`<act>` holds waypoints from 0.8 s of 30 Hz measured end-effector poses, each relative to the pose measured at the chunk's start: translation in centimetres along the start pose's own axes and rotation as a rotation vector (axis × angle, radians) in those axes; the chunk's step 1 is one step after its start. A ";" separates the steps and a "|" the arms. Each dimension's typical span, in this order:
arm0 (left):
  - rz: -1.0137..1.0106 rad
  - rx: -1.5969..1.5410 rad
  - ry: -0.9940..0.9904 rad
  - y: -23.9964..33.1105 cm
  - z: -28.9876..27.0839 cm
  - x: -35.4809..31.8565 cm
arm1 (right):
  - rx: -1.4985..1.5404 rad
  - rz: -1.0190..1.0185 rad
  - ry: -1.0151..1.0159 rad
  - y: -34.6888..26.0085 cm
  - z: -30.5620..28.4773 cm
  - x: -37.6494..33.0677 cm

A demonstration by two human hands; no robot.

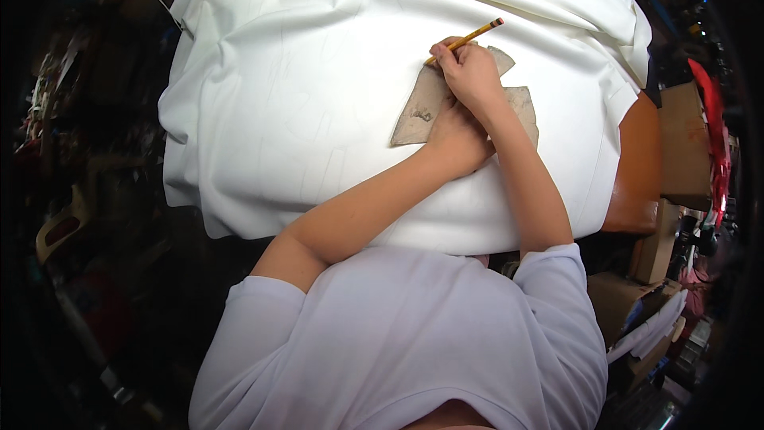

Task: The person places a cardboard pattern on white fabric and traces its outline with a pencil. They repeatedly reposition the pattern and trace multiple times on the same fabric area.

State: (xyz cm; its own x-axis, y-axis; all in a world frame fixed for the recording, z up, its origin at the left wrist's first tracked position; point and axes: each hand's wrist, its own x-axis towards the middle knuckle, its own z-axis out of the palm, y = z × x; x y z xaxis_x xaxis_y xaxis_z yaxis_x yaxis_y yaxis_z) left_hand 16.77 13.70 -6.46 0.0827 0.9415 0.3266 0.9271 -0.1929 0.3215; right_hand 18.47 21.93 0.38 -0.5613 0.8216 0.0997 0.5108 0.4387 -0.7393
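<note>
A large sheet of white, leather-like material (318,111) is draped in soft folds in front of me. On it lies a worn grey-brown flat template (415,115), with a notch on its right side. My left hand (461,137) rests on the middle of the template, its fingers partly covered by my right hand. Crossing above it, my right hand (471,72) grips a yellow and black pencil (481,30). The pencil slants, its lower end down at the template's upper left edge and its other end pointing up to the right. Faint drawn lines show on the white material left of the template.
Brown-orange material (639,167) shows beneath the white sheet at the right. Beyond it stand a cardboard box (684,143) and something red and shiny (711,127). Another open box (625,302) holds papers at the lower right. The left side is dark and cluttered.
</note>
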 end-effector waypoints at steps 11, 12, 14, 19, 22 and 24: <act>-0.029 0.018 -0.072 0.0 -0.6 0.2 | 0.058 0.085 0.115 4.5 -2.2 0.7; -0.023 0.006 -0.045 0.0 -0.6 0.1 | 0.063 0.059 0.140 4.6 -1.9 1.4; -0.014 -0.003 -0.005 -0.1 -0.5 0.1 | 0.098 0.017 0.179 4.7 -1.0 2.6; -0.034 -0.011 -0.008 0.0 -0.4 0.0 | 0.037 0.009 0.210 5.6 -1.3 3.3; -0.018 -0.018 0.009 0.0 -0.4 0.0 | -0.053 0.049 0.247 6.7 -3.6 3.0; -0.016 -0.015 0.034 0.0 -0.4 0.0 | -0.019 0.161 0.238 7.2 -4.4 2.9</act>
State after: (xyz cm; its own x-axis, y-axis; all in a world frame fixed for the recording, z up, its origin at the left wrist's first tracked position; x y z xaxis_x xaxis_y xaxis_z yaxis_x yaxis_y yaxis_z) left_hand 16.65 13.56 -6.16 0.0554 0.9345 0.3517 0.9224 -0.1828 0.3403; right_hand 23.35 29.10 -1.71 -0.3043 0.9426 0.1372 0.5948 0.3005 -0.7456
